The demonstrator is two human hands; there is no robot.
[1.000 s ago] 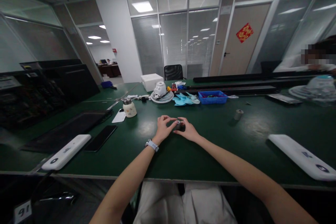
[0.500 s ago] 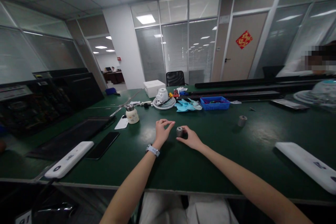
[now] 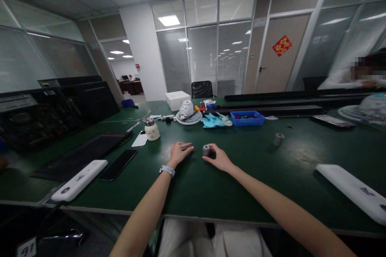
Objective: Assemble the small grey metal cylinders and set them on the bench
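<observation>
Fingers, right hand (image 3: 222, 160): curled partway, holding upright gray cylinder (image 3: 206, 151)
Fingers, left hand (image 3: 178, 154): loosely parted, empty, near cylinder

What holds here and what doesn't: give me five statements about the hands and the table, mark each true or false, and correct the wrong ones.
1. The right hand has its thumb and fingers at a grey metal cylinder. True.
2. The left hand touches that cylinder too. False: the left hand is apart from it.
3. A wristwatch is on the left wrist. True.
4. The blue bin is left of the light-blue fan blades. False: the blue bin is right of the fan blades.
5. A second metal cylinder stands farther right. True.
</observation>
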